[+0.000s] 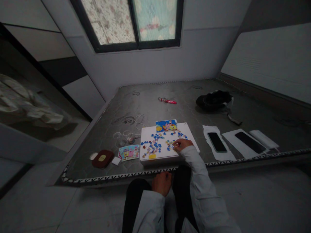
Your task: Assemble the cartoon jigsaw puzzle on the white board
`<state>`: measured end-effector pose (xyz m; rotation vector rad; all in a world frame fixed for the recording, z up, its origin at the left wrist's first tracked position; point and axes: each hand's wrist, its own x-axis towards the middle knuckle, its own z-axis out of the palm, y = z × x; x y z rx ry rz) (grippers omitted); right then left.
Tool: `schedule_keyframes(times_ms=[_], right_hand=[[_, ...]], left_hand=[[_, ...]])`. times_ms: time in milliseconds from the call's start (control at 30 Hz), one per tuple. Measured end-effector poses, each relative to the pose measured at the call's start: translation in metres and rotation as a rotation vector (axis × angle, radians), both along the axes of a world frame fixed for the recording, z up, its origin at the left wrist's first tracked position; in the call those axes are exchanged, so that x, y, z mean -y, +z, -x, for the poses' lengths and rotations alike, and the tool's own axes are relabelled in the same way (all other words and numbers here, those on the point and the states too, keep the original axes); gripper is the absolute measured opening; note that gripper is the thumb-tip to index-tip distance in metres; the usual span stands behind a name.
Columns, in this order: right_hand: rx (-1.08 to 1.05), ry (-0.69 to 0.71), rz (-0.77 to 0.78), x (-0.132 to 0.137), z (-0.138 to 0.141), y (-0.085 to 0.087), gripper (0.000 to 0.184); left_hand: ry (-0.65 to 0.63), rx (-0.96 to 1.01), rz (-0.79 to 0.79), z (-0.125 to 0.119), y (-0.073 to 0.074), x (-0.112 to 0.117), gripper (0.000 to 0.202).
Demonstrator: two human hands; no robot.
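Note:
A white board [170,152] lies near the front edge of a grey mattress-like platform [150,106], strewn with several blue and coloured puzzle pieces [153,145]. My right hand [182,144] rests on the board's right part, fingers curled and pinched on pieces there; what it grips is too small to name. My left hand [161,183] hangs below the platform edge by my knees, fingers curled closed, with something small and dark possibly in them. A cartoon picture card [166,125] lies at the board's far edge.
A second cartoon card [129,152], a small white square [116,160] and a dark red case [102,159] lie left of the board. White cables [131,129] sit behind. Two phones [217,142] [250,142] lie on white paper at right. A black cap [213,98] and red wrapper [167,101] sit farther back.

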<state>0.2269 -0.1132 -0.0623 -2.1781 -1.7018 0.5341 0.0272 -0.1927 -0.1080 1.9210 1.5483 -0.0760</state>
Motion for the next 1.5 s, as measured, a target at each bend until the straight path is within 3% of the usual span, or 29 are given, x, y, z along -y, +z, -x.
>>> schedule_keyframes(times_ms=[433,733,1000,1200,1300,1400,1500], right_hand=[[-0.071,0.009,-0.012,-0.003,0.002,-0.006,0.014],[-0.063,-0.157,-0.052,0.003,-0.013,-0.006,0.01],[-0.079,-0.031,0.117,0.001,0.003,-0.001,0.012],[-0.007,0.036,0.109,-0.003,0.013,-0.006,0.013],[-0.126,0.062,-0.045,0.001,0.018,0.02,0.018],[-0.457,0.089,-0.434,0.026,0.023,0.07,0.034],[-1.035,0.478,-0.613,0.072,0.023,0.112,0.051]], left_hand=[[-0.006,0.019,-0.012,0.0,-0.005,-0.001,0.035],[0.001,0.018,-0.032,0.001,-0.002,0.0,0.033],[0.002,0.024,-0.02,0.002,0.0,0.0,0.035],[0.022,0.023,-0.016,0.002,0.0,0.001,0.034],[0.014,0.028,-0.015,0.002,0.002,0.0,0.034],[0.01,0.029,-0.011,0.002,0.006,-0.001,0.034],[0.01,0.03,-0.014,0.001,0.009,0.0,0.035]])
